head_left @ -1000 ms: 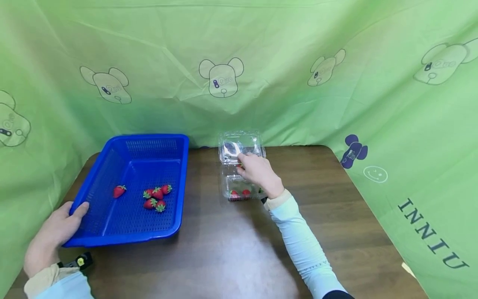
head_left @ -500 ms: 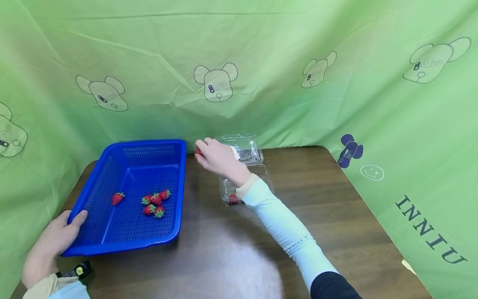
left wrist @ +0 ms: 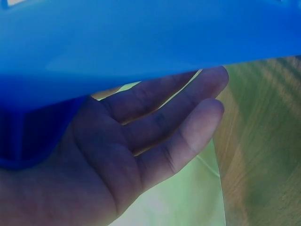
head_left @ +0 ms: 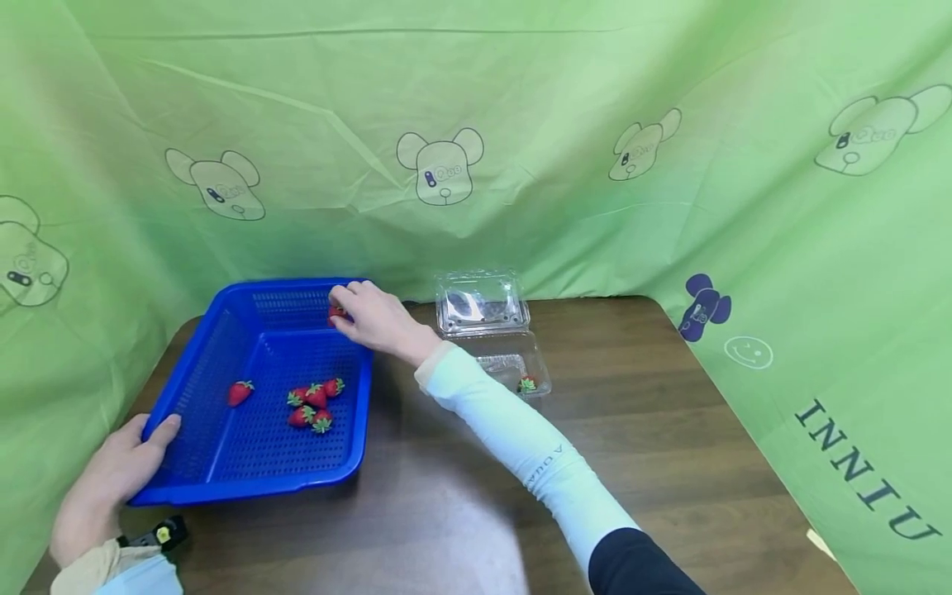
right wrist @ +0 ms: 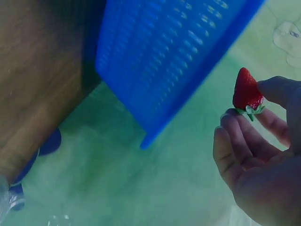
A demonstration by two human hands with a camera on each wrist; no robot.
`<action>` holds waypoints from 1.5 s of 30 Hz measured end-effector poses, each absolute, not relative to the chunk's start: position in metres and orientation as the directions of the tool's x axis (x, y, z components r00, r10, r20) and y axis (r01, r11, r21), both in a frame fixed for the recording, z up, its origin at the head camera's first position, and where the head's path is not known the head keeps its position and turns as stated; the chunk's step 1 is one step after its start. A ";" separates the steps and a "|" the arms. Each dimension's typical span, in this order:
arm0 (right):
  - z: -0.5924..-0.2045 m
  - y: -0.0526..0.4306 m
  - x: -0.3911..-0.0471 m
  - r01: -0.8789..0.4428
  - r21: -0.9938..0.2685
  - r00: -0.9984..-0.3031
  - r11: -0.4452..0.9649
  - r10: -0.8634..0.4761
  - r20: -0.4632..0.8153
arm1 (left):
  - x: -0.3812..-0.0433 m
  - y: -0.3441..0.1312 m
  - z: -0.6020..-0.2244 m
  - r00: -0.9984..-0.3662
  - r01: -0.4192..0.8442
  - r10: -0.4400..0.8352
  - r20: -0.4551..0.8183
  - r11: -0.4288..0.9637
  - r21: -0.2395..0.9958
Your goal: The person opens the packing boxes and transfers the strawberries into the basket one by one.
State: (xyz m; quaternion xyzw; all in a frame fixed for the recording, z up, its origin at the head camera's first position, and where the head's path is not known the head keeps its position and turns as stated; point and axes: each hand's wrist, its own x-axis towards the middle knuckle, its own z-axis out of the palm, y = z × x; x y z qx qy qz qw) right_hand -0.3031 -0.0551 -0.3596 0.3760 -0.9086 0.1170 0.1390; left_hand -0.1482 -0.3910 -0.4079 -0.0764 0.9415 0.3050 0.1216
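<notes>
My left hand (head_left: 119,463) grips the near left corner of a blue plastic basket (head_left: 253,450), thumb over the rim. In the left wrist view, its fingers (left wrist: 188,136) reach beneath the basket. Over the basket's far right corner, my right hand (head_left: 379,321) pinches a red strawberry (right wrist: 246,92) between thumb and fingers, green leaves pointing down. A cluster of strawberries (head_left: 316,397) lies on the basket floor, with a single strawberry (head_left: 240,392) to its left. The clear plastic clamshell box (head_left: 482,304) stands with its lid up; a strawberry (head_left: 526,383) shows inside, and my forearm covers part of it.
A brown wooden table (head_left: 632,430) carries the basket on the left and the box at the back. Green cloth (head_left: 550,99) printed with bear heads hangs close behind and along both sides.
My right hand has moved left from the clamshell box to the basket's far right corner, carrying a strawberry. My left hand keeps its hold on the basket.
</notes>
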 end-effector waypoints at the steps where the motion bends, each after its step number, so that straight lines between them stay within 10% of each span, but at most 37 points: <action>1: -0.361 -0.059 -0.303 -0.724 -0.106 -0.671 0.681 -0.661 0.336 | -0.148 -0.391 -0.409 -0.961 -0.212 -0.070 -0.267 0.804 0.556; 34: -0.406 -0.127 -0.298 -0.672 0.167 -0.740 0.722 -0.649 -0.175 | -0.147 -0.390 -0.407 -0.962 -0.212 -0.068 -0.266 0.800 0.561; 45: -0.400 -0.125 -0.299 -0.669 0.146 -0.737 0.729 -0.676 -0.006 | -0.148 -0.391 -0.408 -0.961 -0.226 -0.080 -0.266 0.778 0.585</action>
